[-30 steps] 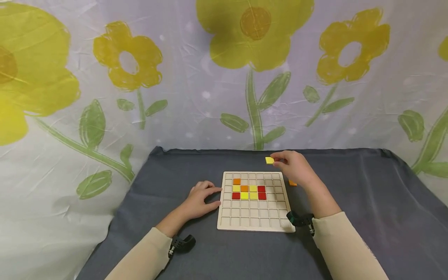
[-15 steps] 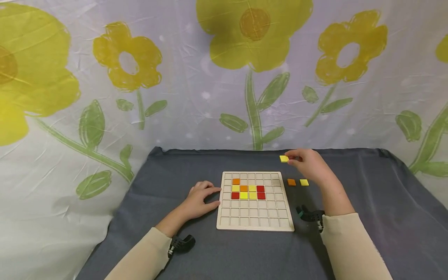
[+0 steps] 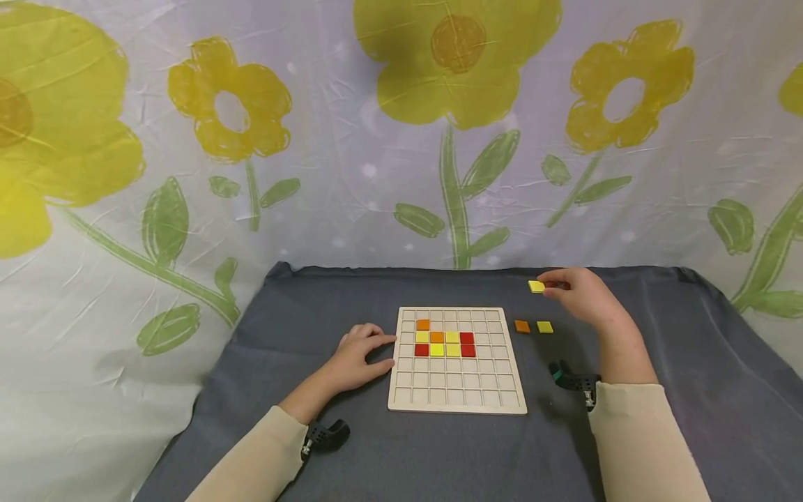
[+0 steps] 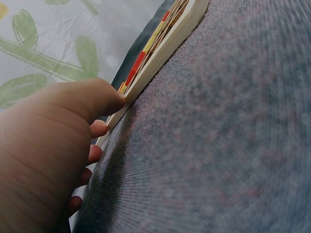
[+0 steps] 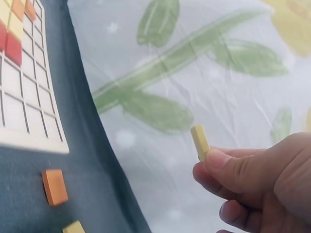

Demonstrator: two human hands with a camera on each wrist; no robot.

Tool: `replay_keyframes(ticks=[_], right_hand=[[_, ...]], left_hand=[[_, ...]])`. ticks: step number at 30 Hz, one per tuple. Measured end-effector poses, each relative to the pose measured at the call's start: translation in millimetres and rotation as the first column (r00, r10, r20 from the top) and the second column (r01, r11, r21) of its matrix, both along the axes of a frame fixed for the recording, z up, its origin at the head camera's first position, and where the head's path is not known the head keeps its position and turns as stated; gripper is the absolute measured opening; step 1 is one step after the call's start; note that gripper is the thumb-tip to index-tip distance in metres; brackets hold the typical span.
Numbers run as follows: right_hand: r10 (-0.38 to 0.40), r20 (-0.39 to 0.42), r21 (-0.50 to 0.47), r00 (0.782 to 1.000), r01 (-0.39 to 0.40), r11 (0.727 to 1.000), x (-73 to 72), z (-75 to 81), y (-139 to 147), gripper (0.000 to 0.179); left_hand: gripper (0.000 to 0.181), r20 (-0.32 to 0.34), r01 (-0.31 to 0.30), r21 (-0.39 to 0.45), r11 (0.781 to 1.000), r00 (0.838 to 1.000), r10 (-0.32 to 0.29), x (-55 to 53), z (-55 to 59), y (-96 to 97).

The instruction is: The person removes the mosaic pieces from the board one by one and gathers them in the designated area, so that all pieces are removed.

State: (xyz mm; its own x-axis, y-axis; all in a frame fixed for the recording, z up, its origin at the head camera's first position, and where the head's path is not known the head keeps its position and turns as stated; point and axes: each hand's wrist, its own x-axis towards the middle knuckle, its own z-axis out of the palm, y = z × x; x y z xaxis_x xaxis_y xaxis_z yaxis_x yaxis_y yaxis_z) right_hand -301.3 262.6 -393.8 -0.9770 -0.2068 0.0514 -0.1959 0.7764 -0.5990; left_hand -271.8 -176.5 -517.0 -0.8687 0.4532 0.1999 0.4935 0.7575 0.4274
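In the head view my right hand (image 3: 583,296) pinches a small yellow square tile (image 3: 536,286) between thumb and fingertips, beyond the board's far right corner. The right wrist view shows that same yellow tile (image 5: 199,142) edge-on, jutting from the pinch. A pale wooden grid board (image 3: 454,383) lies on the cloth, with orange, yellow and red tiles set in its upper rows. Against the board's left edge rest the thumb and fingertips of my left hand (image 3: 357,359), fingers spread. Seen from the left wrist, the thumb (image 4: 104,97) touches the wooden side.
Right of the board lie a loose orange tile (image 3: 522,326) and a loose yellow tile (image 3: 545,327). Dark grey cloth (image 3: 376,460) covers the table. Behind it hangs a pale curtain (image 3: 339,174) printed with yellow flowers.
My right hand has moved to the right with the yellow tile, away from above the board's far edge, uncovering the loose orange and yellow tiles. My left hand has stayed put.
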Motion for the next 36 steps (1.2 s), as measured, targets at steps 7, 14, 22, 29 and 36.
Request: replay_keyframes(ticks=[7,14,22,29,36], right_hand=[[-0.007,0.026,-0.012,1.0,0.007,1.0,0.4,-6.3,18.9,0.041],[-0.016,0.076,-0.022,0.997,0.017,1.0,0.8,-12.7,33.6,0.041],[-0.029,0.172,-0.031,0.985,0.035,0.999,1.3,-21.6,47.9,0.041],[-0.053,0.219,-0.012,0.974,0.057,0.998,-2.1,-35.4,61.1,0.04],[-0.032,0.252,0.003,0.967,0.032,0.999,-8.2,-47.3,67.6,0.036]], left_hand=[[0.047,-0.001,0.0,-0.003,1.0,1.0,0.0,0.0,-1.0,-0.7],[0.047,-0.001,0.003,0.002,1.0,1.0,-0.003,0.1,-0.3,-0.6],[0.047,0.005,-0.01,0.002,1.0,1.0,0.01,-0.4,-0.6,0.3],[0.047,0.007,-0.012,-0.008,1.0,1.0,0.012,-0.1,0.0,0.4],[0.048,0.007,-0.008,-0.007,1.0,1.0,0.008,0.2,0.5,-0.5]])
